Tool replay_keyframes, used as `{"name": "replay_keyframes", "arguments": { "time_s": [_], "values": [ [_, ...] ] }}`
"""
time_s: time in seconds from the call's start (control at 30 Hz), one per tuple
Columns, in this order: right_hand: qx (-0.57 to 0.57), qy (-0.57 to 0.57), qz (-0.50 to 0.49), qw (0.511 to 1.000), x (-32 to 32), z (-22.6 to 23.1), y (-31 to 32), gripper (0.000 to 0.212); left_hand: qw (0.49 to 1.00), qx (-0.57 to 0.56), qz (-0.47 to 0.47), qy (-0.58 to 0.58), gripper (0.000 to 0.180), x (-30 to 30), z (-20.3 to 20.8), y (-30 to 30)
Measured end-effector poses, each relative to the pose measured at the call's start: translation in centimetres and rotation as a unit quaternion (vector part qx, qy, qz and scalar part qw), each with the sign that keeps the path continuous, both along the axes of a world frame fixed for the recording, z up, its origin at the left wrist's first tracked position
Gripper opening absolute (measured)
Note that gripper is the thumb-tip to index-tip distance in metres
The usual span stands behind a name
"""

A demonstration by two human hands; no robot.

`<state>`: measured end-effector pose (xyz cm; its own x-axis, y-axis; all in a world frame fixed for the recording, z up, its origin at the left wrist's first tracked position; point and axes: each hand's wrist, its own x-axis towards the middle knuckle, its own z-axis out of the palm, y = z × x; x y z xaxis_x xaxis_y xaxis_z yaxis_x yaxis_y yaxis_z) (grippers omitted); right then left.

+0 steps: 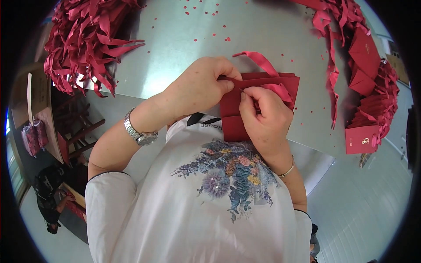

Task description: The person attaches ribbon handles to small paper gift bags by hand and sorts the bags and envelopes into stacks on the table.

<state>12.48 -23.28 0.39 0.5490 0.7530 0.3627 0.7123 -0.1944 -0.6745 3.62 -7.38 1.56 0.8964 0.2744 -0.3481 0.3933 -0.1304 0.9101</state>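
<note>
A small dark-red paper gift bag (234, 125) is held close to my body at the table's near edge. My left hand (204, 83) is closed, with thumb and forefinger pinching the bag's upper left rim. Over the front of the bag, my right hand (268, 116) is closed in a pinch near that rim. A red ribbon (280, 92) runs into my right hand and appears to be held there; its tip is hidden by the fingers. Another ribbon length (259, 60) arches up behind the bag's top edge.
A metal-topped table (175, 48) carries scattered small red paper dots. Heaped red ribbons (87, 44) lie at the left. Red bags with ribbons (368, 114) line the right edge, and a loose ribbon (333, 83) hangs beside them. Another person (50, 193) is at the far lower left.
</note>
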Motion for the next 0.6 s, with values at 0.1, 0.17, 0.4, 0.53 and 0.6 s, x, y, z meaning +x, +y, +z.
{"name": "replay_keyframes", "arguments": {
  "time_s": [0.1, 0.17, 0.4, 0.53, 0.6],
  "values": [
    [0.006, 0.024, -0.032, 0.999, -0.5, 0.2, 0.5, 0.011, 1.000, 0.006, 0.001, -0.005, 0.011, 0.0, 0.1, 0.1],
    [-0.005, 0.047, -0.040, 0.998, -0.7, 0.2, 0.7, 0.010, 1.000, 0.012, 0.003, 0.007, 0.012, -0.1, 0.2, 0.2],
    [-0.045, 0.102, -0.070, 0.991, -1.2, 0.5, 0.6, 0.008, 0.999, 0.016, 0.008, -0.035, 0.012, -0.8, -0.5, 0.0],
    [-0.049, 0.129, -0.081, 0.987, -1.3, 0.4, 0.6, 0.008, 0.999, 0.025, 0.014, -0.043, 0.012, -1.0, -0.8, -0.2],
    [-0.052, 0.127, -0.086, 0.987, -1.2, 0.4, 0.9, 0.007, 0.997, 0.033, 0.015, -0.065, 0.012, -1.1, -1.3, -0.5]
  ]
}}
